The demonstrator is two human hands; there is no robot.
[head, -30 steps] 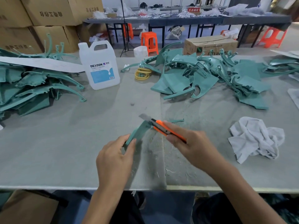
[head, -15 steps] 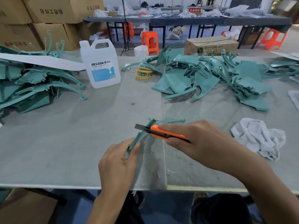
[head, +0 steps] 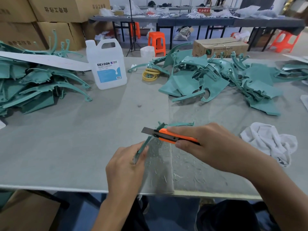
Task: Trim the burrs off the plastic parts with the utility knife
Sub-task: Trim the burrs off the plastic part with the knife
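Note:
My left hand (head: 125, 165) grips the near end of a thin curved teal plastic part (head: 144, 144), which rises from the hand toward the knife and bends right behind my right hand. My right hand (head: 210, 147) holds an orange utility knife (head: 168, 135), thumb along its near side. The steel blade sticks out to the left and lies across the part's upper edge. Thin pale shavings (head: 160, 164) litter the grey table (head: 66, 147) just below the hands.
Piles of teal parts lie at the far left (head: 33, 87) and far right (head: 225, 80). A white DEXCON jug (head: 106, 65) stands at the back centre, yellow rings (head: 150, 75) beside it. A white rag (head: 271, 144) lies at the right. The table's front edge runs just below my hands.
My right hand has turned the knife from pointing up-left to lying nearly level, the blade drawn left across the part. The left hand has kept its grip.

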